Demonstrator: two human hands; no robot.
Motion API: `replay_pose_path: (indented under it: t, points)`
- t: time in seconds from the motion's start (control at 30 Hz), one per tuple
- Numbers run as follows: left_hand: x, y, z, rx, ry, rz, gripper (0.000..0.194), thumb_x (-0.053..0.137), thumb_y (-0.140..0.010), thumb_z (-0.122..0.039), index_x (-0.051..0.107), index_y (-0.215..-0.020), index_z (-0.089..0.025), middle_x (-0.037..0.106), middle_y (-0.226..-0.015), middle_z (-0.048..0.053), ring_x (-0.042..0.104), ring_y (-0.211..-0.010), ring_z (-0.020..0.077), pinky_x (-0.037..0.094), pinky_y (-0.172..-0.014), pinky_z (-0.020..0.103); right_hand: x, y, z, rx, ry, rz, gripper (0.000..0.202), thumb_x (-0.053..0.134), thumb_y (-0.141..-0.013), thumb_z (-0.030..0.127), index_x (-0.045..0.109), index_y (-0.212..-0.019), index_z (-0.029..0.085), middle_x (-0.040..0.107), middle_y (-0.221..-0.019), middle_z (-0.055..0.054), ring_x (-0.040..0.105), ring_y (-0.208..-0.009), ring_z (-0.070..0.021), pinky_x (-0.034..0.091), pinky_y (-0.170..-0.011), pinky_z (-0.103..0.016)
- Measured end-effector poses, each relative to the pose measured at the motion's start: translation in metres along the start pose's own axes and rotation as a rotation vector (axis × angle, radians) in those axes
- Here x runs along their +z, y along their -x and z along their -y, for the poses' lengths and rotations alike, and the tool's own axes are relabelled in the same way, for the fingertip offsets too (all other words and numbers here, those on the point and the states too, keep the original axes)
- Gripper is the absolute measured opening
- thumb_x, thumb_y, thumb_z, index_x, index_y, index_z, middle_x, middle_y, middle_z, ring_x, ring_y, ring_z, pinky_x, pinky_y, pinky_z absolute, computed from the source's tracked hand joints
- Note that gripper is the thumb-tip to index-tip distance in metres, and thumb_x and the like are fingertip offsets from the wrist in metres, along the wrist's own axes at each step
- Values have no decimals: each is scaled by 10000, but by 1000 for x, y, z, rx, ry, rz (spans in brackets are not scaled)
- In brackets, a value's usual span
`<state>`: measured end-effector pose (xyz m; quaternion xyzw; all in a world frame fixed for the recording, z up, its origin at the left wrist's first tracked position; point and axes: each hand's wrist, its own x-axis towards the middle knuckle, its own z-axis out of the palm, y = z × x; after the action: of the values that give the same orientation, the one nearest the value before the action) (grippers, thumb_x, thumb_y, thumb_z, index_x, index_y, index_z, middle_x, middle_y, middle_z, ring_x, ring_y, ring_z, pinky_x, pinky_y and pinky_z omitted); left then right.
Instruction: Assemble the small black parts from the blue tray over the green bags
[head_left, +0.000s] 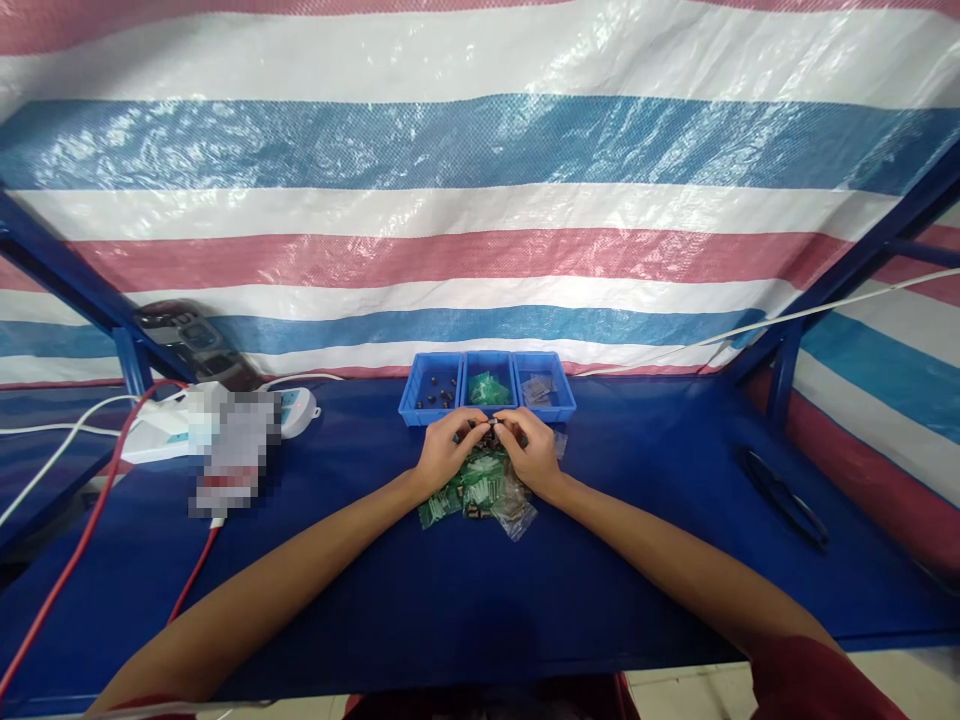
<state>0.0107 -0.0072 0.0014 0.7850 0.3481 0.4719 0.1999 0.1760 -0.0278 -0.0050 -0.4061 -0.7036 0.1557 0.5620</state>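
Observation:
My left hand (448,450) and my right hand (531,450) meet at the middle of the blue table, fingertips pinched on a small dark part (493,422). Its exact kind is too small to make out. Under and between the hands lies a pile of green pieces (480,484), small dark parts and clear plastic bags (516,518). Just beyond the fingers stand three joined blue bins. Several black parts are in the left bin (426,368), green pieces fill the middle bin (487,360), and clear little bags lie in the right bin (556,375).
On the left, a white power strip (154,440) with red and white cables sits by a blurred-out device (236,455). A dark packaged object (199,340) leans behind it. Dark glasses (784,495) lie at right. Striped sheeting (480,210) hangs behind, between blue frame bars (787,360).

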Motion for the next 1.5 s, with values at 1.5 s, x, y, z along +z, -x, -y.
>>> replay_pose_path:
  t: [1.5]
  points:
    - [-2,-1,2,133,-14,-16,249,536,-883,-223,657,-1100,-203,670,-824,52,616,-718,148,501,-656,262,3,-2,-5,111,-57,-74,197,501,-882,306,640,-929,175,506,-655,3,470,-573,-132,407,-573,-257]
